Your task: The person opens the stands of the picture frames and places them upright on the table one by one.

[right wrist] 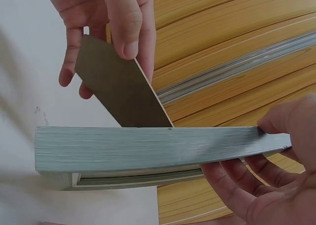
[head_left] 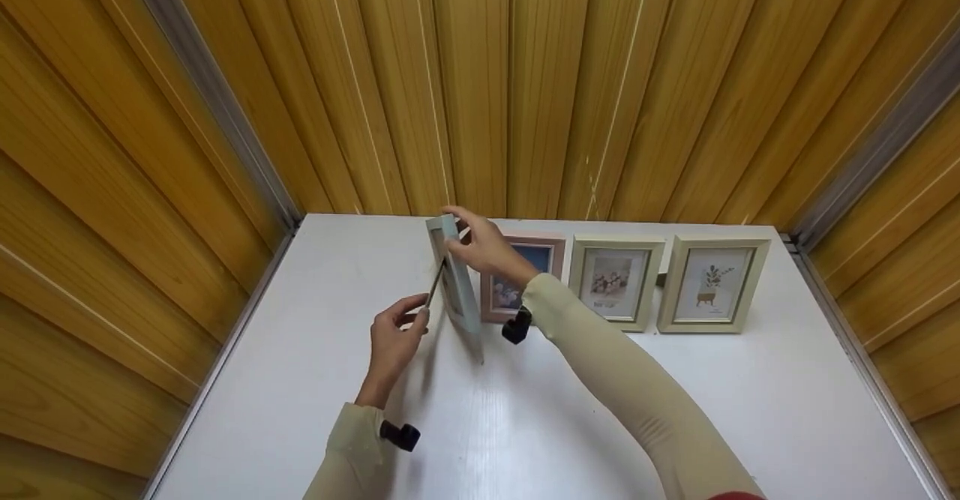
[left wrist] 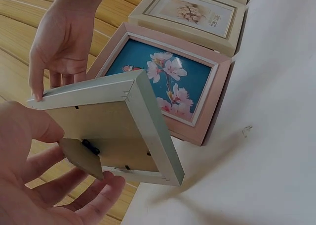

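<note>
A pale blue-green photo frame (head_left: 460, 290) is held up off the white table, nearly edge-on to the head view. My right hand (head_left: 489, 247) grips it along one side, thumb on one face and fingers on the other. On the frame's brown back, in the left wrist view, a hinged stand leg (left wrist: 83, 159) is swung outward. My left hand (head_left: 395, 337) pinches this leg by its free end between thumb and fingers; the right wrist view shows the thumb lying on the leg (right wrist: 116, 81). The frame's front picture is hidden.
Right of my hands a pink frame with a blossom picture (head_left: 491, 310) stands on the white table (head_left: 300, 380). Past it stand a cream frame with a bouquet (head_left: 577, 282) and another with a potted plant (head_left: 752, 290). Wood-look panel walls (head_left: 472, 95) enclose the table.
</note>
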